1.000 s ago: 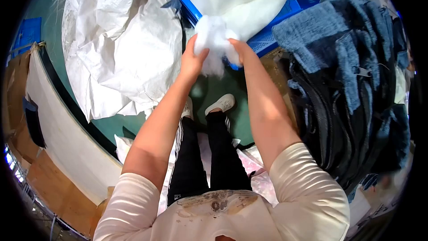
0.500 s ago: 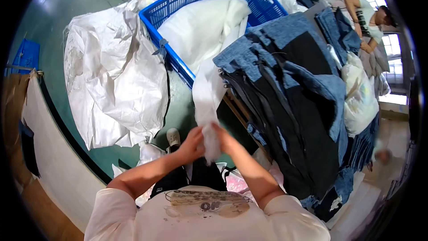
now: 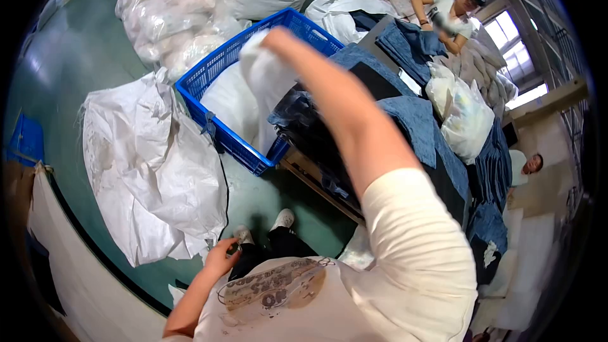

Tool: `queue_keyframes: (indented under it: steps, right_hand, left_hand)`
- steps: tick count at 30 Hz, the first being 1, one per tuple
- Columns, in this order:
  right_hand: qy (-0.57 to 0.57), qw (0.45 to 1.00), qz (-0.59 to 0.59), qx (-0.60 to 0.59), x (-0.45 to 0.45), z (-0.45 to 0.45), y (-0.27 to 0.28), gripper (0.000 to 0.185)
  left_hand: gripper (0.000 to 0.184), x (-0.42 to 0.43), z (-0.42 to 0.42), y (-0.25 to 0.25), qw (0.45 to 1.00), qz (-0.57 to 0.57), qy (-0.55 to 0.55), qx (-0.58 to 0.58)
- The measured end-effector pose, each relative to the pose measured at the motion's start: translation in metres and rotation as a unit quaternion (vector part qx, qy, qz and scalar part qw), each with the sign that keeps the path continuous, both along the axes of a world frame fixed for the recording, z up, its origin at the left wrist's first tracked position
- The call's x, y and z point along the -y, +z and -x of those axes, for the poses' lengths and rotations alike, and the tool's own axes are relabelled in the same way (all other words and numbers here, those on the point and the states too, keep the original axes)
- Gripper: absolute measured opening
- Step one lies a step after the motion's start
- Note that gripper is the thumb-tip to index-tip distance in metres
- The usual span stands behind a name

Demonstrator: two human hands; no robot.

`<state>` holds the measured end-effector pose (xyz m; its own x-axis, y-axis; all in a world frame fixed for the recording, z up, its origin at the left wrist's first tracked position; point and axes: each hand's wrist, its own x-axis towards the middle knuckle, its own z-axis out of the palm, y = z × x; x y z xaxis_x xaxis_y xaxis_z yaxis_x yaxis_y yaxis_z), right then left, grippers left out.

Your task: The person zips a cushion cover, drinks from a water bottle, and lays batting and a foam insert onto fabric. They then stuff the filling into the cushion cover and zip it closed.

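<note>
Stretched forward over the blue basket (image 3: 258,166), my right hand (image 3: 276,39) is closed on the edge of a soft white cloth (image 3: 253,63), blurred by motion. The cloth hangs from it over more white material (image 3: 229,98) in the basket. My left hand (image 3: 223,256) is low, near my body, with curled fingers. Something small and dark shows at its fingertips, too small to name. My right forearm passes over the stack of denim and black garments (image 3: 415,117) and hides part of it.
A large crumpled white sack (image 3: 149,171) lies on the floor left of the basket. Filled plastic bags (image 3: 171,19) stand behind it. A white bag (image 3: 465,114) rests at the right, beyond the garments. One person (image 3: 446,19) handles denim at the back; another (image 3: 522,163) is farther right.
My hands have moved apart. The right one has swung forward over the basket with the white cloth; the left has let go of the cloth and dropped back. The view has shifted, showing more background.
</note>
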<state>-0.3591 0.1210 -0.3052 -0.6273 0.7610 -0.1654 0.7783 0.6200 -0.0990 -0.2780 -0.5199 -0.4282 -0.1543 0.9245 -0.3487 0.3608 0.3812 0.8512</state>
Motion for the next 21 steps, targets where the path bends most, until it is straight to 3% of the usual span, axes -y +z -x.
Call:
queue_keyframes:
  steps: [2, 3, 4, 5, 7, 8, 12, 13, 15, 17, 19, 21]
  right_hand:
    - [-0.031, 0.985, -0.155, 0.064, -0.098, -0.06, 0.071, 0.038]
    - [-0.021, 0.964, -0.265, 0.021, -0.081, -0.13, 0.137, 0.035]
    - [-0.088, 0.962, -0.249, 0.073, -0.069, -0.181, 0.199, 0.034]
    - [-0.151, 0.949, -0.274, 0.043, -0.081, -0.231, 0.233, 0.034]
    - [-0.167, 0.913, -0.371, -0.029, -0.083, -0.343, 0.282, 0.038]
    - [-0.175, 0.915, -0.363, 0.004, -0.072, -0.384, 0.314, 0.042]
    - [-0.142, 0.88, -0.453, -0.016, 0.035, -0.47, 0.412, 0.048]
    - [-0.122, 0.88, -0.46, -0.01, 0.049, -0.501, 0.43, 0.05]
    - [-0.096, 0.855, -0.508, 0.036, 0.094, -0.556, 0.451, 0.053]
    - [-0.065, 0.83, -0.551, 0.058, 0.138, -0.604, 0.465, 0.06]
    - [-0.053, 0.822, -0.562, 0.081, 0.189, -0.641, 0.458, 0.056]
    - [0.008, 0.805, -0.588, 0.081, 0.231, -0.674, 0.432, 0.049]
  left_hand:
    - [0.042, 0.002, -0.003, -0.002, 0.999, -0.012, 0.029, 0.013]
    - [0.042, -0.004, -0.007, -0.001, 0.998, -0.027, 0.042, 0.026]
    - [0.042, -0.011, -0.01, -0.001, 0.997, -0.042, 0.052, 0.039]
    - [0.042, -0.018, -0.013, 0.001, 0.995, -0.057, 0.062, 0.055]
    - [0.044, -0.047, -0.014, 0.017, 0.993, -0.101, 0.047, 0.032]
    - [0.045, -0.067, -0.014, 0.027, 0.99, -0.135, 0.045, 0.023]
    - [0.056, -0.185, -0.014, 0.057, 0.964, -0.247, 0.097, 0.017]
    - [0.063, -0.229, -0.014, 0.072, 0.932, -0.347, 0.091, -0.054]
    - [0.074, -0.309, -0.043, 0.149, 0.909, -0.404, 0.074, -0.066]
    - [0.096, -0.385, -0.089, 0.191, 0.859, -0.487, -0.003, -0.158]
    - [0.123, -0.452, -0.144, 0.219, 0.829, -0.505, -0.076, -0.227]
    - [0.137, -0.514, -0.181, 0.23, 0.805, -0.478, -0.1, -0.337]
